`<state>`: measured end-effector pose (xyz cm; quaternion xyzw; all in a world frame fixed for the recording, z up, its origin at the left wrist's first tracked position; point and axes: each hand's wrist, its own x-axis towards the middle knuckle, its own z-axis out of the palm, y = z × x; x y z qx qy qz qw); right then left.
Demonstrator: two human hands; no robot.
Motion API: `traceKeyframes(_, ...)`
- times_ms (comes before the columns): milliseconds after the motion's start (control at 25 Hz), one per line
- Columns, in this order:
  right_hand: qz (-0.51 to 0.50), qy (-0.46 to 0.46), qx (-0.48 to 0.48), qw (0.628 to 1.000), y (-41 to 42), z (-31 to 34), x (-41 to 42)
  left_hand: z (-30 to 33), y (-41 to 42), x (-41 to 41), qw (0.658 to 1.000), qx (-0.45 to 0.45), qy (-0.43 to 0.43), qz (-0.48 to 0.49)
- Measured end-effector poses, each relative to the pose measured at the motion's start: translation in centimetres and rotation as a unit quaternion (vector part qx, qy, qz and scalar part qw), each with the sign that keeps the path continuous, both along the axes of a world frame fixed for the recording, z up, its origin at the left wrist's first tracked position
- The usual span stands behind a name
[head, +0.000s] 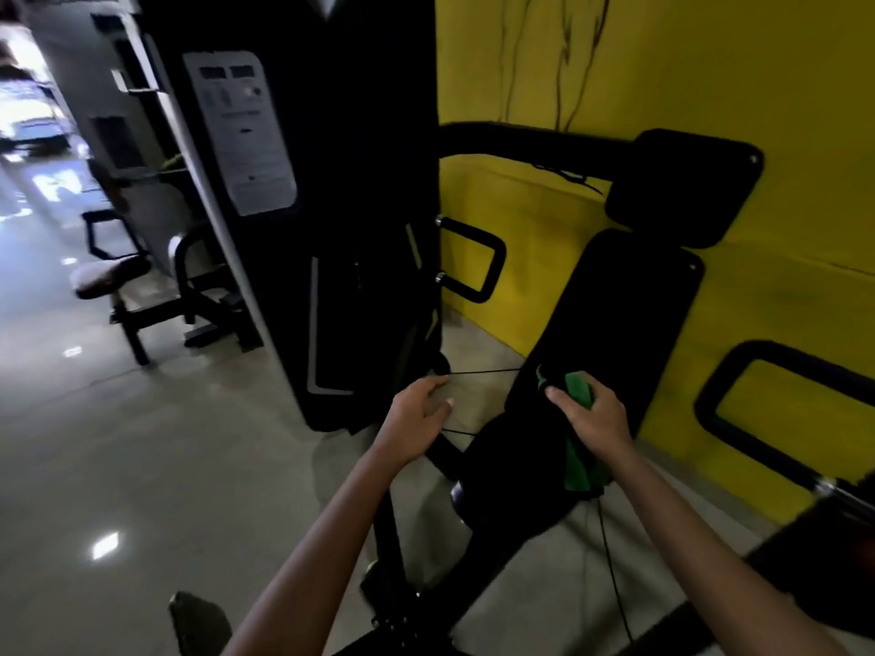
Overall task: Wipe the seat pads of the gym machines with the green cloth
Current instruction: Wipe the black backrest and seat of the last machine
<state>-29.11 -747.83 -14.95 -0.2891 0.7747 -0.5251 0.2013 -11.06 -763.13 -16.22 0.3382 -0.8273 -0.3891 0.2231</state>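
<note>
Two hands: right [597, 421] gripping half-hidden green cloth [578, 388], left [419, 419] loose, empty.

Dim overall, with heavy shadow over the black machine tower [331, 205] and the dark pads [615, 324], their surface detail almost lost. Strong daylight from the far left, blown out to white around the doorway area [28, 101]. Small bright glints on the glossy floor [105, 544]. Saturated yellow wall [710, 63], evenly lit. Motion blur across the left side and the label panel [246, 134], text unreadable. Wide-angle bending of straight lines toward the edges. Soft focus throughout, possibly from head movement.
</note>
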Motion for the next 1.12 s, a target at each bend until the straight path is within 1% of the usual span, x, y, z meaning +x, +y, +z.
traceKeyframes(80, -0.027, -0.014, 0.0, 1.0, 1.2, -0.5, -0.7, -0.8, -0.4, -1.6, 0.999, 0.013, 0.001, -0.036)
traceKeyframes(200, -0.038, -0.007, -0.006, 0.999, 1.4, -0.9, -2.1, -1.0, -1.0, -4.3, 0.996, 0.017, -0.012, -0.09)
traceKeyframes(400, -0.046, -0.022, -0.011, 0.999, -0.9, -2.1, -5.6, -1.7, -2.9, -7.5, 0.989, 0.022, -0.034, -0.142)
traceKeyframes(520, -0.051, -0.027, 0.007, 0.998, -4.5, -2.7, -6.8, -2.1, -5.3, -8.5, 0.992, 0.029, -0.025, -0.119)
traceKeyframes(680, -0.028, 0.022, 0.025, 0.999, -8.6, -4.4, -7.0, -2.8, -7.6, -10.8, 0.994, 0.026, -0.017, -0.1)
traceKeyframes(760, -0.03, 0.02, 0.038, 0.999, -8.5, -5.2, -8.1, -3.4, -7.9, -12.1, 0.994, 0.041, -0.024, -0.097)
traceKeyframes(920, -0.033, -0.023, 0.025, 0.999, -5.6, -5.1, -11.7, -3.9, -7.3, -14.6, 0.989, 0.061, -0.035, -0.128)
traceKeyframes(1000, -0.027, -0.04, -0.009, 0.999, -4.4, -4.9, -13.1, -3.9, -7.3, -15.8, 0.988, 0.07, -0.033, -0.133)
traceKeyframes(1120, -0.037, -0.025, -0.047, 0.998, -3.8, -4.9, -13.9, -3.6, -7.4, -17.3, 0.986, 0.071, -0.036, -0.144)
